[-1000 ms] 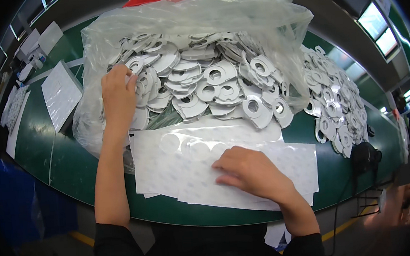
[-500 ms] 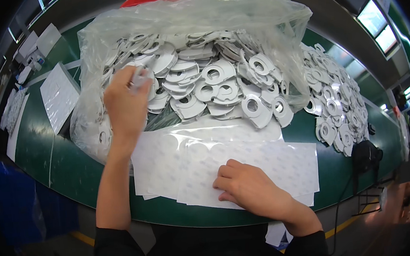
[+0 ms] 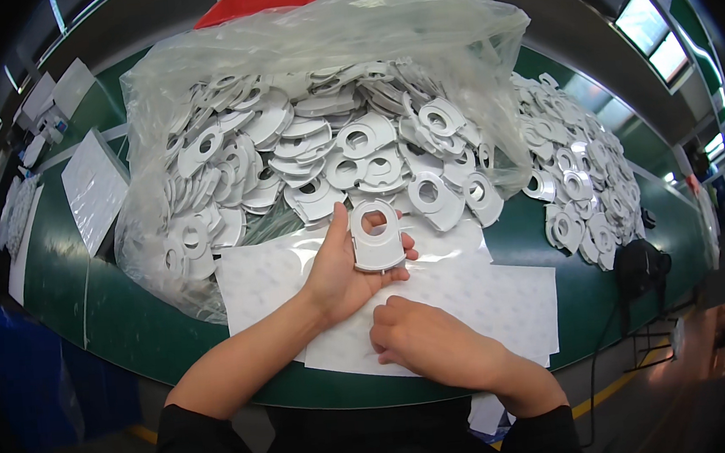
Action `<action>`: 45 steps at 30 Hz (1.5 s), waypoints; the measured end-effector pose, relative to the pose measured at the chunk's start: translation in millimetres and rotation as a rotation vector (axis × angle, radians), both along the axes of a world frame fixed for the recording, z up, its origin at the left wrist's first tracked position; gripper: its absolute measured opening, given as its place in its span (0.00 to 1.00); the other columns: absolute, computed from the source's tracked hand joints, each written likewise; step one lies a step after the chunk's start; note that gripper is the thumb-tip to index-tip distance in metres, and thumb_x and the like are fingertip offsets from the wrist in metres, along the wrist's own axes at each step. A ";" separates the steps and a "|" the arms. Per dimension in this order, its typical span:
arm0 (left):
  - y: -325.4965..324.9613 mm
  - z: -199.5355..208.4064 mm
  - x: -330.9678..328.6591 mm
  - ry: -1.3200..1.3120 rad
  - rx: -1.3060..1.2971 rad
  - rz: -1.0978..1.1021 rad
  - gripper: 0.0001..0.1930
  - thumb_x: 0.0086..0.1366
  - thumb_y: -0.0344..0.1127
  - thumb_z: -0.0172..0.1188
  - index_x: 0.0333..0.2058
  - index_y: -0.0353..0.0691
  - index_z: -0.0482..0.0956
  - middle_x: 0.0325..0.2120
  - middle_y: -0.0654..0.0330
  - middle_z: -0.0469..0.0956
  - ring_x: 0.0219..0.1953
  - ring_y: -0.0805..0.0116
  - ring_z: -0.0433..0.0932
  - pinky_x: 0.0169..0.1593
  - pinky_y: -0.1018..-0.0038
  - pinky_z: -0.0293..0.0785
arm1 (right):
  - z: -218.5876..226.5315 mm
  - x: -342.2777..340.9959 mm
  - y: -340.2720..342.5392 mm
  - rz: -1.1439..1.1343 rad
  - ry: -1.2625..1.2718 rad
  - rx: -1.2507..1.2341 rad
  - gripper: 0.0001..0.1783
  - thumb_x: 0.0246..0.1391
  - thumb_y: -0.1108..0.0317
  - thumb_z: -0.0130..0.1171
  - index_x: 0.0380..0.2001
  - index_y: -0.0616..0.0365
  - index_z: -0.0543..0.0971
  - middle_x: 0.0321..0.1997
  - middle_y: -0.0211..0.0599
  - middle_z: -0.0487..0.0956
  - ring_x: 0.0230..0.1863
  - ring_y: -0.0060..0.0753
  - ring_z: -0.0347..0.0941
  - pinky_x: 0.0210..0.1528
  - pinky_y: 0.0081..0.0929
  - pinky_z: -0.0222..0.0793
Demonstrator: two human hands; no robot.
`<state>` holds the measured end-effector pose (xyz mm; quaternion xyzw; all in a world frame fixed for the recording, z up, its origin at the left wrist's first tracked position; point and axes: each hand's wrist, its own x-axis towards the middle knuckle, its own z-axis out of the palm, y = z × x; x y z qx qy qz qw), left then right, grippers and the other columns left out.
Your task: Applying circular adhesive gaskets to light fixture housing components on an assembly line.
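Note:
My left hand (image 3: 336,273) holds a white plastic part (image 3: 379,251) with a large round hole. Its flat face is turned up, and the fingers wrap behind it to its right edge. Just below, my right hand (image 3: 431,340) rests over translucent white sheets (image 3: 256,277), its fingers curled and pressed together. Whatever sits between those fingertips is hidden. The sheets overlap on the table's near side and carry rows of faint spots. Beyond them, many similar white parts (image 3: 277,118) lie heaped in an open clear plastic bag (image 3: 305,43).
A second heap of white parts (image 3: 583,166) covers the green table (image 3: 140,321) at the right. Near its edge stands a black object (image 3: 642,266) with a cable. A plastic-wrapped white stack (image 3: 94,192) lies at the left, and a red tray (image 3: 256,5) sits behind the bag.
My left hand has come from the left side of the bag toward me and right, bringing the white part over the sheets. My right hand stays nearly in place.

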<state>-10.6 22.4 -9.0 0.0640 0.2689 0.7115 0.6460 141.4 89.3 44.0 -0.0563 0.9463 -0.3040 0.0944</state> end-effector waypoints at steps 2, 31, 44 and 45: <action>0.1 -2.4 0.8 -0.009 0.034 0.004 0.34 0.67 0.65 0.26 0.51 0.40 0.65 0.38 0.52 0.73 0.44 0.58 0.72 0.42 0.67 0.69 | 0.8 1.0 -4.1 0.003 -0.004 0.051 0.08 0.46 0.69 0.60 0.26 0.61 0.73 0.33 0.39 0.70 0.41 0.42 0.68 0.42 0.35 0.67; -5.5 7.2 5.9 0.174 -0.045 -0.068 0.31 0.68 0.64 0.24 0.41 0.43 0.68 0.38 0.56 0.74 0.36 0.59 0.75 0.33 0.71 0.68 | -6.3 -19.1 55.7 -0.619 0.353 -0.944 0.08 0.53 0.77 0.58 0.33 0.62 0.69 0.30 0.34 0.76 0.26 0.17 0.72 0.34 0.17 0.70; -4.7 2.5 6.8 0.151 -0.042 -0.048 0.32 0.68 0.64 0.24 0.39 0.43 0.70 0.38 0.58 0.74 0.37 0.61 0.74 0.33 0.71 0.69 | -14.6 -24.6 49.7 -0.642 0.403 -0.752 0.17 0.53 0.79 0.56 0.37 0.55 0.58 0.30 0.34 0.75 0.28 0.19 0.72 0.32 0.16 0.67; -4.8 2.4 6.7 0.153 -0.042 -0.048 0.32 0.68 0.64 0.24 0.39 0.44 0.70 0.38 0.58 0.74 0.37 0.62 0.74 0.33 0.71 0.69 | -14.3 -24.8 49.6 -0.644 0.397 -0.748 0.16 0.53 0.79 0.56 0.37 0.55 0.59 0.30 0.34 0.75 0.28 0.19 0.72 0.32 0.16 0.67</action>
